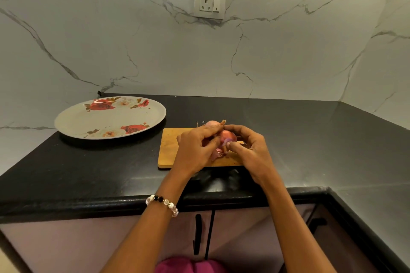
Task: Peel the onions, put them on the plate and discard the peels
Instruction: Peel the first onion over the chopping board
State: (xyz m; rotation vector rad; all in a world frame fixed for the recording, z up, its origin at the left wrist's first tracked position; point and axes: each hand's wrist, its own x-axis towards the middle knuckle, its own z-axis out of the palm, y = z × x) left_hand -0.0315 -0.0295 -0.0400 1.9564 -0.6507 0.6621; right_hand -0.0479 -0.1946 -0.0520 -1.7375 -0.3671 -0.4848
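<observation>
Black counter, left hand, right hand gripping onion

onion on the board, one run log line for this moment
step: peeling | left hand, right hand: both grip onion over cutting board | plate: no onions

wall socket | wooden cutting board | black counter

Black counter, plate, chopping board
</observation>
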